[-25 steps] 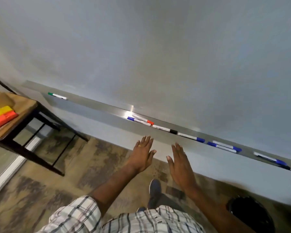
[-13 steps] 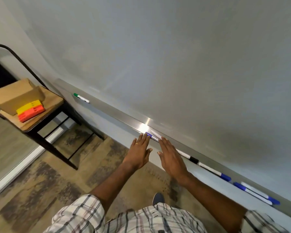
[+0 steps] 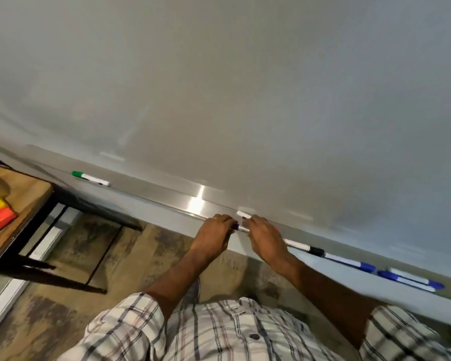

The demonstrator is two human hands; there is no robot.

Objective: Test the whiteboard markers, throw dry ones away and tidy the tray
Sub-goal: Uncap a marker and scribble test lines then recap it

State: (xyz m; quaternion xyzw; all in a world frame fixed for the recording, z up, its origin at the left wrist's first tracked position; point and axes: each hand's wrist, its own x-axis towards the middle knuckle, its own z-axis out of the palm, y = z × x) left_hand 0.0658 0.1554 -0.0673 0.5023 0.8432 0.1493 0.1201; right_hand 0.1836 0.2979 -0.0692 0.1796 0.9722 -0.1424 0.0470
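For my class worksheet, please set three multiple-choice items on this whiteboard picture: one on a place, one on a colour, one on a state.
1. Where is the green-capped marker?
A) on the tray, apart from the other markers
B) in a cup
C) in a drawer

2. What colour is the cap of the neighbouring marker, just right of the right hand?
A) yellow
B) black
C) green

3. What are the left hand and right hand doing?
A) hanging free
B) clapping
C) closing their grip on the held marker at the tray

Answers:
1 A: it lies alone on the tray's left stretch.
2 B: its far end is black.
3 C: both hands' fingers curl at the marker between them.
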